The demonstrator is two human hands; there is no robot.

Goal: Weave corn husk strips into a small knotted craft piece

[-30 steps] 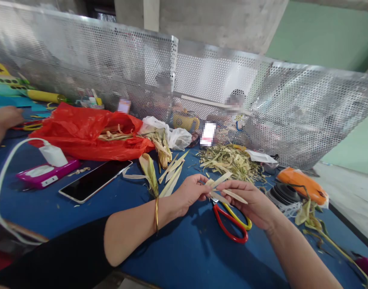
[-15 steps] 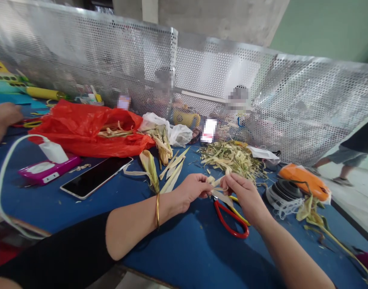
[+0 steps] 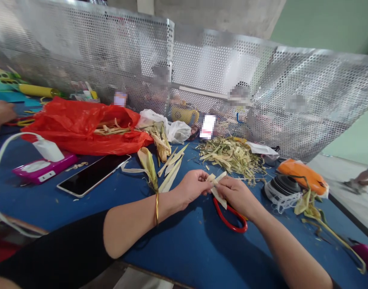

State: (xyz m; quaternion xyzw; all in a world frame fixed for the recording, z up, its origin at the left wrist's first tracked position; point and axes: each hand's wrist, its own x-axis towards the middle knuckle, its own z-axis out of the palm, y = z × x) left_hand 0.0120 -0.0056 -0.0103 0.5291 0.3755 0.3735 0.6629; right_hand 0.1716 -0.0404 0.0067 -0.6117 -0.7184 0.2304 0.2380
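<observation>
Pale strips of corn husk [image 3: 220,193] are pinched between both hands near the middle of the blue table [image 3: 178,249]. My left hand [image 3: 194,188], below a gold bangle, closes its fingertips on their left end. From the right, my right hand [image 3: 236,194] grips the same strips, and a thin strand runs from it toward the spool. Red-handled scissors [image 3: 232,222] lie just under my right hand, their blades hidden. Cut husk pieces [image 3: 172,170] and a folded husk [image 3: 149,166] rest left of the hands. Behind them is a heap of shredded husk [image 3: 232,154].
A phone [image 3: 94,175], a purple power strip [image 3: 45,167] and a red plastic bag [image 3: 72,126] stand at left. Another person's hand [image 3: 2,114] is at the far left. A black spool [image 3: 282,188] and orange packet [image 3: 302,174] lie right, before a perforated metal screen [image 3: 211,68].
My right hand has turned over the strips, which now cross and hang differently. More of the scissors is covered. The view has shifted slightly, and the person at far right has moved mostly out of view.
</observation>
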